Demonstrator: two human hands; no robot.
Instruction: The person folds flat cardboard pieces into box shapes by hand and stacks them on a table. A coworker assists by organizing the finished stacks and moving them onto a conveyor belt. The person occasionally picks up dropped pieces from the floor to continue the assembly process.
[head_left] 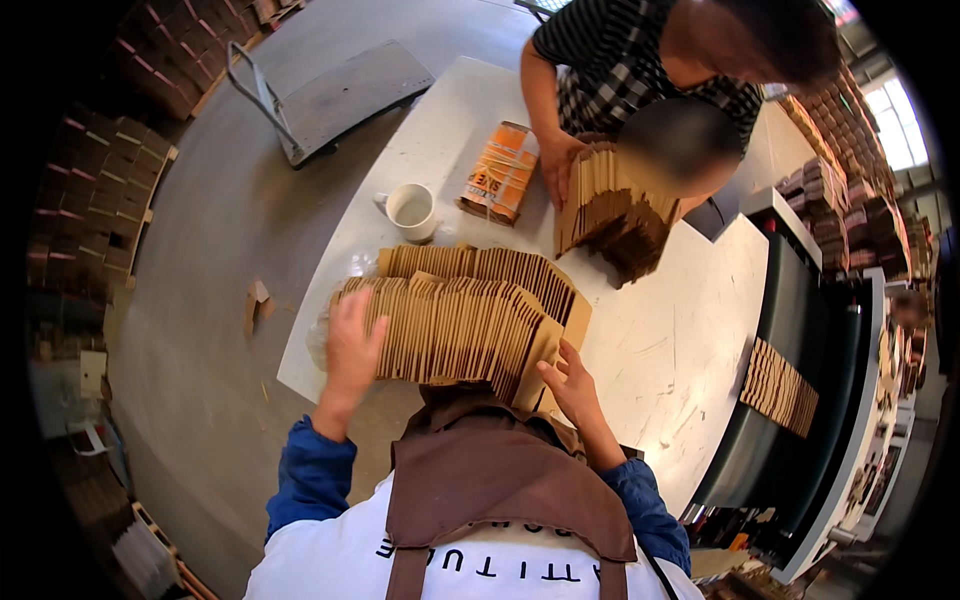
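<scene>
In front of me on the white table [667, 392] stands a long row of folded brown cardboard pieces [440, 330], packed upright on edge. My left hand [352, 345] rests at the row's left end, fingers stretched and thumb apart. At the right end my right hand [572, 388] lies against the last piece, its fingers spread. A second row of cardboard pieces [510, 266] stands just behind the first. Across the table a co-worker's hand [562, 168] is at the side of another bundle of folded cardboard [615, 215].
A white mug [409, 212] and an orange printed package [500, 172] sit behind the rows. At right, a dark conveyor belt [790, 330] carries a cardboard row [778, 388]. A flat trolley [350, 92] stands on the floor; stacked cardboard [90, 200] lines the left.
</scene>
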